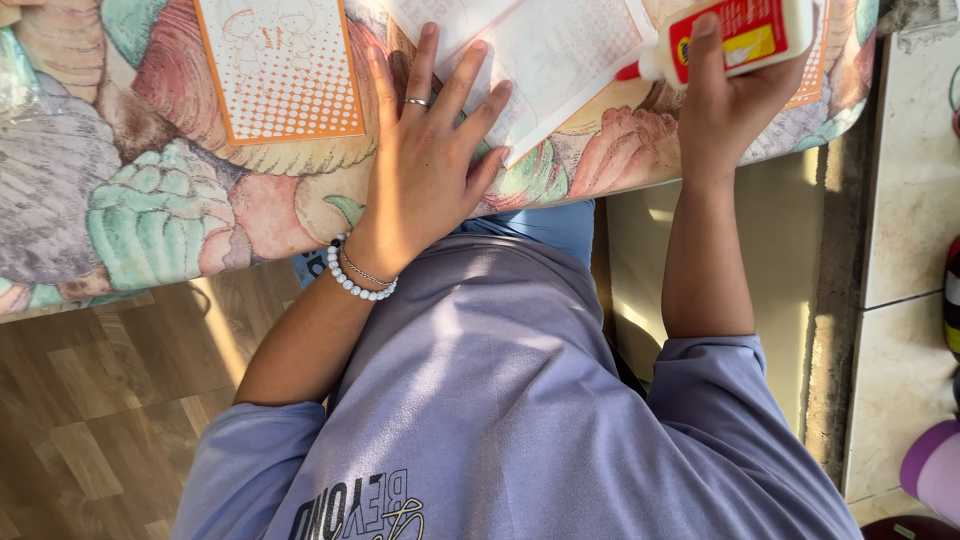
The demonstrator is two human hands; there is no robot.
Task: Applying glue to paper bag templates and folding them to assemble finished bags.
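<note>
A: Starting at the upper left of the frame, an orange-bordered card (282,68) with a dotted white panel and a faint line drawing lies flat on the shell-patterned tablecloth (130,190).

B: And just right of it, the left hand (425,165)?

A: Open, fingers spread, pressing flat on a white sheet (560,55) at upper centre. Ring on one finger, bead bracelet at the wrist.

B: That sheet looks thin and floppy.

A: I'd judge it light and easily creased, best pinned flat exactly like this.

B: Further right?

A: The right hand (725,105) is wrapped around a glue bottle (745,35), upper right: white body, red and yellow label, red nozzle pointing at the sheet. Probably light, squeezable plastic, held best around the middle.
</note>
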